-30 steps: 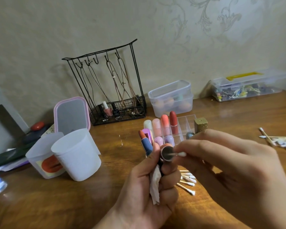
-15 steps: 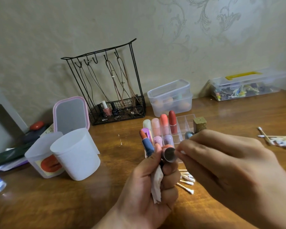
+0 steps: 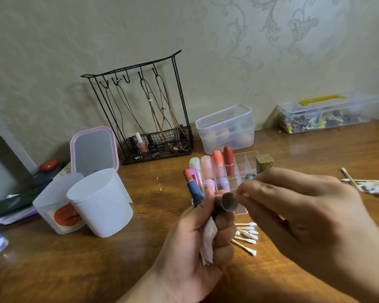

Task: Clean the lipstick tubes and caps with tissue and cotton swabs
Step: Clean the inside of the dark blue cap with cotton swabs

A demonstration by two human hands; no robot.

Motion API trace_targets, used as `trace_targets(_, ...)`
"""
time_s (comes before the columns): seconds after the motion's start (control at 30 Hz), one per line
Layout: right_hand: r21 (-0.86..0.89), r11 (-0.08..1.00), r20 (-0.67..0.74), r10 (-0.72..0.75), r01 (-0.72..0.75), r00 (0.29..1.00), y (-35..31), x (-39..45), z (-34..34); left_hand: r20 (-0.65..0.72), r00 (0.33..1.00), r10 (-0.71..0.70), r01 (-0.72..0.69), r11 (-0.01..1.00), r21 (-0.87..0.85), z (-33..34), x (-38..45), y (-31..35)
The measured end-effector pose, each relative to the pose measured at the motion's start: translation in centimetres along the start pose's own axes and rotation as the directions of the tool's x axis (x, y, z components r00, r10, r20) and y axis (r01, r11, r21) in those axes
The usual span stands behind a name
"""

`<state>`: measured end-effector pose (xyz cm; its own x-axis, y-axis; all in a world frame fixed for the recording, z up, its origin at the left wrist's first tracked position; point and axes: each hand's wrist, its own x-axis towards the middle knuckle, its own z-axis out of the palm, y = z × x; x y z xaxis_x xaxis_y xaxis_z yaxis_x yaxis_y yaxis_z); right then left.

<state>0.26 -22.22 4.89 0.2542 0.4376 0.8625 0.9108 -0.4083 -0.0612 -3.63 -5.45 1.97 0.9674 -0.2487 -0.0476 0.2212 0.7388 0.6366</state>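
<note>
White tissue (image 3: pixel 207 243) and cap (image 3: pixel 227 201) clenched in left hand (image 3: pixel 197 241); right hand (image 3: pixel 304 206) pinches cotton swab (image 3: pixel 245 195).

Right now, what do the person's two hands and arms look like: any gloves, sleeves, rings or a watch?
Both hands are bare: no gloves or rings show on the left hand or the right hand. The left forearm shows bare to the frame's lower edge, with no sleeve or watch. The right wrist runs out of frame, so nothing beyond it can be told.
</note>
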Motion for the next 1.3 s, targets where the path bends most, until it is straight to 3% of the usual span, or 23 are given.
trace_targets(0.1,0.031,1.000,0.028,-0.001,0.000,1.000,-0.5,-0.3,0.4,-0.119,0.990,0.068,-0.057,0.994,0.093,0.5,0.0,-0.1)
trace_targets(0.23,0.234,0.966,0.078,0.096,-0.112,0.992,-0.4,0.0,0.3,-0.092,0.995,0.027,-0.029,0.999,-0.021,0.4,0.0,0.0)
trace_targets(0.37,0.389,0.880,-0.019,0.303,-0.272,0.953,0.1,0.2,0.0,-0.116,0.993,-0.007,-0.003,0.996,-0.089,0.7,0.1,0.6)
trace_targets(0.53,0.620,0.717,-0.101,0.475,-0.318,0.874,0.1,0.1,0.5,-0.251,0.967,0.036,-0.067,0.991,-0.116,0.9,0.2,1.1)
trace_targets(0.73,0.625,0.630,0.023,0.575,-0.461,0.818,0.4,0.2,0.7,-0.333,0.937,0.100,-0.122,0.991,-0.046,1.5,-0.1,1.3)
trace_targets(0.93,0.695,0.577,0.028,0.575,-0.429,0.818,0.2,0.1,1.1,-0.336,0.934,0.124,-0.136,0.991,-0.012,1.4,0.1,1.1)
trace_targets(1.03,0.645,0.656,0.017,0.500,-0.392,0.866,0.1,-0.4,1.8,-0.339,0.931,0.136,-0.125,0.991,0.056,1.5,0.2,0.9)
trace_targets(1.13,0.271,0.902,0.067,0.329,-0.335,0.942,0.7,-0.9,2.2,-0.313,0.930,0.195,-0.132,0.969,0.210,1.3,0.3,0.6)
trace_targets(1.2,0.132,0.940,0.177,0.290,-0.314,0.941,0.9,-1.1,2.3,-0.331,0.902,0.278,-0.160,0.926,0.342,0.9,0.4,0.4)
trace_targets(1.3,0.146,0.949,0.219,0.244,-0.279,0.945,1.0,-1.3,2.1,-0.364,0.834,0.414,-0.202,0.844,0.497,0.7,0.4,0.1)
